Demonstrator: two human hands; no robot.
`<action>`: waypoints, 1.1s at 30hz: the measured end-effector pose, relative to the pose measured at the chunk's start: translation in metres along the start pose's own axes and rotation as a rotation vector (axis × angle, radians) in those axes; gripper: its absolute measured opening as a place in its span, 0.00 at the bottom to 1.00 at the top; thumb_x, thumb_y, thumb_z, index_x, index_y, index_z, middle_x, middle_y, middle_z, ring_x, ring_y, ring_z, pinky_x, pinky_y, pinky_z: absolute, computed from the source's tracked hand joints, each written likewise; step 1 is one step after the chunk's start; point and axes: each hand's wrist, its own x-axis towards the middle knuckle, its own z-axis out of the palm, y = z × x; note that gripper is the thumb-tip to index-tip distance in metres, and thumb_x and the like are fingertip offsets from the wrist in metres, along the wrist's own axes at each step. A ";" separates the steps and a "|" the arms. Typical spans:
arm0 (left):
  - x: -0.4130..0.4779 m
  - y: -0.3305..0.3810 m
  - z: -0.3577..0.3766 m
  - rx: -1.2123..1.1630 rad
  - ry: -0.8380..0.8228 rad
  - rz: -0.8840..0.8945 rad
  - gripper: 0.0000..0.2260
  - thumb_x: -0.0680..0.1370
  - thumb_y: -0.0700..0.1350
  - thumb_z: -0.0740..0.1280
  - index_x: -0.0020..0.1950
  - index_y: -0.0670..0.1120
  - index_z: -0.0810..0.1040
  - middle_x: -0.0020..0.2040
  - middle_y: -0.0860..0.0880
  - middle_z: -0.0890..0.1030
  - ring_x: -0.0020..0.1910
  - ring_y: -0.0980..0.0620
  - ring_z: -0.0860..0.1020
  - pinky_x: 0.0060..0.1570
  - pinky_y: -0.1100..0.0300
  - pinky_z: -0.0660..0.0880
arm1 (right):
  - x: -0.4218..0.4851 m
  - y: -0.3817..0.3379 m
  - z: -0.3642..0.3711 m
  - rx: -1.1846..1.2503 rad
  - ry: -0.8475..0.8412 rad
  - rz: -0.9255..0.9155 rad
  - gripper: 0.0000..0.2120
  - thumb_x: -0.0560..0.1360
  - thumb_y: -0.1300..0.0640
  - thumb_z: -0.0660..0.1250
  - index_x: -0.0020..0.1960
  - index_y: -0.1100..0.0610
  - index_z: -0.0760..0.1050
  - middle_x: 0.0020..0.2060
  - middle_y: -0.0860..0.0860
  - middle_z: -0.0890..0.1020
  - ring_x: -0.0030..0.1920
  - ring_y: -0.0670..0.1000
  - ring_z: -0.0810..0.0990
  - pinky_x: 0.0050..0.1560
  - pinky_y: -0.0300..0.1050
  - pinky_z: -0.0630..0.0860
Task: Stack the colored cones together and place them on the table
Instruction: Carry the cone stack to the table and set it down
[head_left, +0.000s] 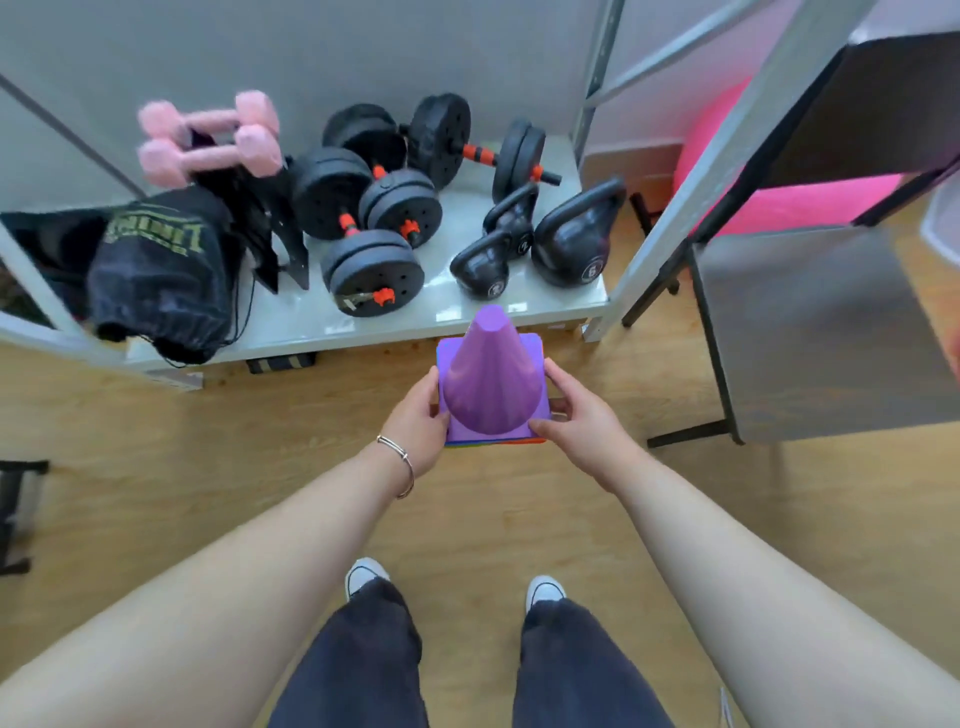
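Note:
A stack of cones (492, 384) is held in the air above the wooden floor, with a purple cone on top. Thin edges of blue, green and orange bases show under its square base. My left hand (418, 420) grips the left side of the bases. On the right side and near corner, my right hand (576, 415) holds the stack with its thumb on the purple base. The stack stands upright. A dark grey table (821, 332) stands to the right.
A low white shelf (467, 306) straight ahead holds black dumbbells (371, 244), kettlebells (566, 239), pink dumbbells (208, 137) and a black drawstring bag (161, 275). A pink ball (810, 202) lies behind the table. My feet (452, 587) stand on the floor below.

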 end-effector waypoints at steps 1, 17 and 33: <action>-0.019 0.024 -0.009 0.016 0.004 0.008 0.24 0.77 0.34 0.59 0.68 0.56 0.71 0.54 0.52 0.81 0.48 0.55 0.75 0.50 0.58 0.73 | -0.019 -0.024 -0.010 -0.007 -0.006 -0.018 0.40 0.72 0.71 0.70 0.76 0.42 0.63 0.53 0.41 0.82 0.55 0.47 0.82 0.56 0.41 0.80; -0.211 0.278 -0.074 -0.138 0.160 0.273 0.24 0.74 0.32 0.60 0.62 0.58 0.75 0.50 0.53 0.82 0.41 0.52 0.78 0.46 0.52 0.79 | -0.214 -0.267 -0.131 -0.114 -0.104 -0.344 0.42 0.67 0.66 0.73 0.74 0.39 0.65 0.51 0.48 0.86 0.51 0.53 0.86 0.58 0.56 0.80; -0.256 0.341 -0.129 -0.278 0.109 0.283 0.24 0.69 0.28 0.57 0.51 0.52 0.81 0.50 0.37 0.82 0.45 0.43 0.78 0.45 0.50 0.76 | -0.268 -0.344 -0.135 -0.077 -0.212 -0.395 0.39 0.69 0.65 0.75 0.75 0.47 0.66 0.63 0.49 0.80 0.56 0.50 0.84 0.62 0.50 0.78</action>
